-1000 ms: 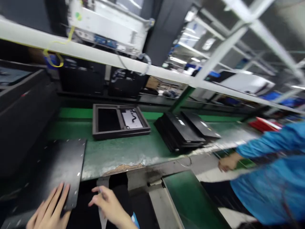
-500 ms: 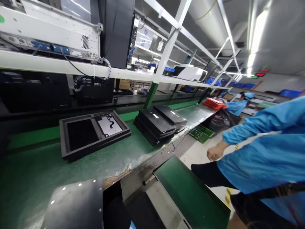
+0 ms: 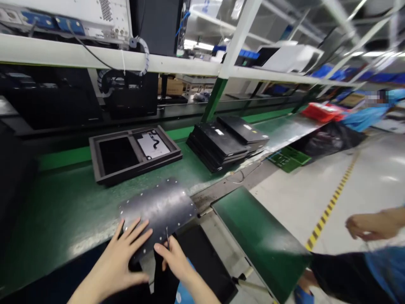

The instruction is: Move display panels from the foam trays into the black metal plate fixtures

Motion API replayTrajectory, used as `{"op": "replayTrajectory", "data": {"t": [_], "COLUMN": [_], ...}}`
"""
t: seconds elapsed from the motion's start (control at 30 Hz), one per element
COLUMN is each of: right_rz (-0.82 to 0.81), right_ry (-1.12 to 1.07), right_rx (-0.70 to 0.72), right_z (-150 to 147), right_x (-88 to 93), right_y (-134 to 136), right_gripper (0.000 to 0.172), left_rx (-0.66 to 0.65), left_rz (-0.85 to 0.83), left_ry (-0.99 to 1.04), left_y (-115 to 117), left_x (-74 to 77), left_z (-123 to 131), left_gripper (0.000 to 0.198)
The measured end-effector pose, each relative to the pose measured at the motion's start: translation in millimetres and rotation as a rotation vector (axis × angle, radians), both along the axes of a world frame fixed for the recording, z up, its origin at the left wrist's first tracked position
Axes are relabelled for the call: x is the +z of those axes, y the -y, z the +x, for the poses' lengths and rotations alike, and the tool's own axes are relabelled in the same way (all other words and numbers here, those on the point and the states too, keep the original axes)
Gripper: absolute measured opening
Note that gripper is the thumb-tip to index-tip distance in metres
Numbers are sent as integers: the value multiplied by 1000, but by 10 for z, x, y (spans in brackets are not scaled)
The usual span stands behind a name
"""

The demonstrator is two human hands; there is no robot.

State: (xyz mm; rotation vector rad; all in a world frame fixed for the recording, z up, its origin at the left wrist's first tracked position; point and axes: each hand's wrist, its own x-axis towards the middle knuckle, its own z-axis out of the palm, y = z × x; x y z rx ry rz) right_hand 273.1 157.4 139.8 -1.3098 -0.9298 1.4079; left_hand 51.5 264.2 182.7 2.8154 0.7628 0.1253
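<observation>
A flat dark grey plate [image 3: 160, 204] with small white dots along its edges lies at the front of the green bench, partly over its edge. My left hand [image 3: 122, 249] has its fingers spread over the plate's near left part, the fingertips on or just above the surface. Beside it, my right hand [image 3: 177, 258] pinches thin metal tweezers [image 3: 167, 236], whose tip points up at the plate's near edge. Behind the plate sits a grey foam tray [image 3: 144, 164] with a black panel [image 3: 118, 155] and a white-and-black part [image 3: 152, 144] in its two recesses.
Stacked black flat cases [image 3: 221, 143] stand right of the tray. A green board [image 3: 259, 240] juts out at the bench front. At right are a co-worker's hand [image 3: 373, 226] and dark clothing. Red items [image 3: 324, 112] lie farther along the bench, below a white shelf [image 3: 177, 63].
Both my hands have come into view at the plate, the right one with tweezers. The plate now shows whole, nearer the middle. The co-worker's body has shifted toward the right edge as the view turned.
</observation>
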Motion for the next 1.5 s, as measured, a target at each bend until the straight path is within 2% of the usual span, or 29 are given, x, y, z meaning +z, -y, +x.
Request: {"op": "replayTrajectory", "data": {"t": [0.07, 0.13, 0.23, 0.37, 0.47, 0.57, 0.63, 0.77, 0.93, 1.03, 1.17, 1.27, 1.5], "right_rz": [-15, -33, -112, -81, -38, -20, -2, 23, 13, 25, 0, -20, -92], "right_ry": [-34, -48, -75, 31, 136, 222, 238, 196, 268, 285, 196, 224, 395], "right_rx": [17, 1, -105, -231, -300, -389, -415, -383, -474, -497, -506, -439, -111], "right_z": [89, 196, 360, 547, 650, 723, 754, 767, 718, 652, 614, 747, 1336], "right_x": [-91, -199, -357, -412, -373, -354, -352, -309, -223, -239, -260, -190, 102], "right_y": [-5, 84, 345, 582, 541, 426, 364, 304, 263, 230, 181, 161, 59], "right_gripper": [75, 72, 62, 53, 53, 53, 54, 52, 55, 56, 58, 59, 67], "left_rx": [38, 111, 250, 324, 355, 386, 390, 374, 355, 344, 338, 336, 366], "left_rz": [-41, -18, 95, 208, 200, 155, 152, 170, 171, 168, 167, 168, 175], "left_ry": [-16, 0, 18, 55, 78, 90, 106, 140, 133, 115, 95, 96, 148], "left_y": [-201, -337, -460, -707, -961, -1123, -1157, -1141, -1123, -1122, -1113, -1106, -1073], "left_x": [192, 286, 304, 262, 216, 167, 137, 108, 126, 148, 168, 157, 82], "left_z": [57, 161, 453, 1096, 1587, 1879, 1938, 1903, 1895, 1899, 1904, 1918, 1920], "left_gripper": [82, 64, 60, 64, 63, 56, 52, 48, 50, 52, 51, 51, 48]}}
